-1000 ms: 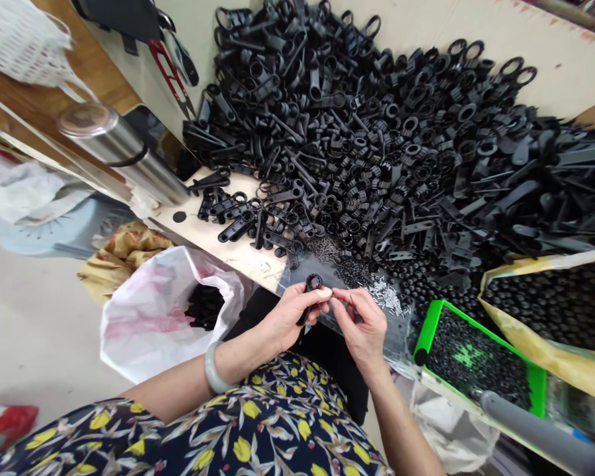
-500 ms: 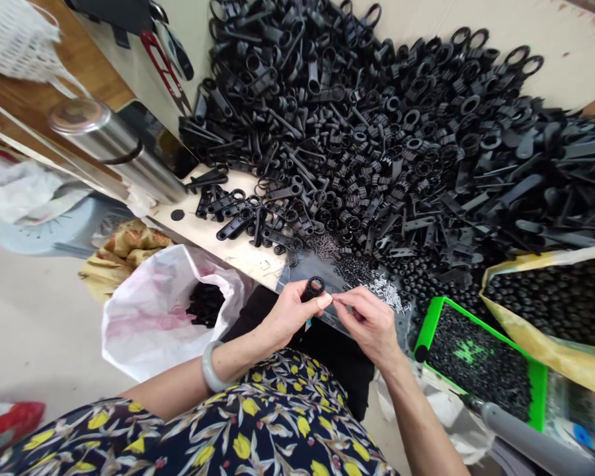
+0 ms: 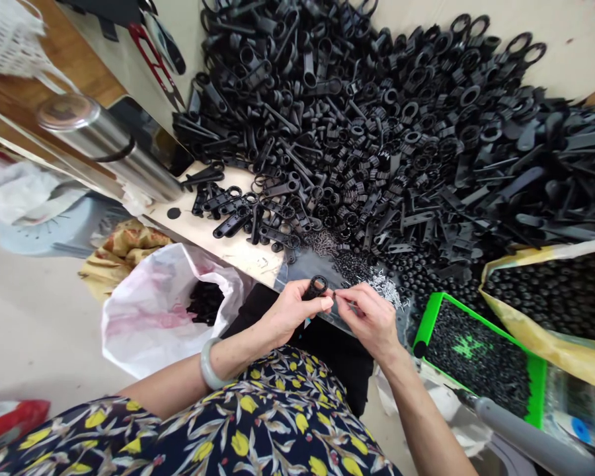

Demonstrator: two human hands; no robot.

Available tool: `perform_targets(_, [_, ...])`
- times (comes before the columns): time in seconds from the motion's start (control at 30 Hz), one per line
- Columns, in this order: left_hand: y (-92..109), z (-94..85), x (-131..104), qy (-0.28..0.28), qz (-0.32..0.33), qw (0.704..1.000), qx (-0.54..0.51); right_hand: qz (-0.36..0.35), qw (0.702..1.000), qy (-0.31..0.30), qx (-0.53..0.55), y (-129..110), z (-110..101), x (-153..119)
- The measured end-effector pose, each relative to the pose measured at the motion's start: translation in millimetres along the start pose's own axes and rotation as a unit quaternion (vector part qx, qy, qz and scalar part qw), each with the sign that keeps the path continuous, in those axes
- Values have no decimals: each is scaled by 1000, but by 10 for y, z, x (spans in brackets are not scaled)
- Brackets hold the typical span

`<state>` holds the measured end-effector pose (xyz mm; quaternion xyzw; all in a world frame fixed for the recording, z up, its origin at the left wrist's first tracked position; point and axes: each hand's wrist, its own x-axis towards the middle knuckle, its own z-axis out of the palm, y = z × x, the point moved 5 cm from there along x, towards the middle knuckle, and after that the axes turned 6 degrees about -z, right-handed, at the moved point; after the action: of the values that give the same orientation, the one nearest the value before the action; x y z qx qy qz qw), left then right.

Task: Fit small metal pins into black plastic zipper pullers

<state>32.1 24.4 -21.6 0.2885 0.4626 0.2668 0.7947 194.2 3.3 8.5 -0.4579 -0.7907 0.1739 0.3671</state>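
Note:
My left hand (image 3: 293, 309) is closed round a black plastic ring part (image 3: 318, 285), whose ring end points up out of the fist. Close beside it, my right hand (image 3: 369, 316) pinches a tiny dark piece (image 3: 334, 295) between thumb and forefinger, almost touching the left thumb. What exactly that piece is, I cannot make out. Just beyond the hands lie small silver pins (image 3: 384, 289) and heaps of tiny dark parts (image 3: 353, 268) on a grey mat (image 3: 305, 264). A large pile of black plastic parts (image 3: 347, 125) covers the table behind.
At right stand a green tray (image 3: 536, 390) of small black bits, a yellow bag (image 3: 540, 334) of black pieces and a grey powered screwdriver (image 3: 520, 433). A white bag (image 3: 139, 324) hangs open at left, below a steel flask (image 3: 109, 149) and red-handled scissors (image 3: 153, 63).
My right fingertips have drawn slightly away from the left thumb, showing a small dark piece between them. The ring part has tilted a little. The whole view has shifted slightly.

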Motion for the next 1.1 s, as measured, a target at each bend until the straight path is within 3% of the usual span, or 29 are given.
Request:
perform_targets(0.23, [-19,28,-2,17,42,999,-5,-5,1000,11,0,4,-13,-3])
perform_targets(0.43, [23,6,-17,40,94,991,90,-14,1000,11,-9,-17,-34,25])
perform_targets(0.67, [81,-17,-44,47,122,966,223,-45,999,-16,-12,-28,-57,31])
perform_targets(0.87, [180,9,-103,63,166,927,331,-83,996,-29,-30,-48,-78,74])
perform_targets(1.1, [242,0,-94,65,178,912,363,-116,991,-48,-52,-79,-68,121])
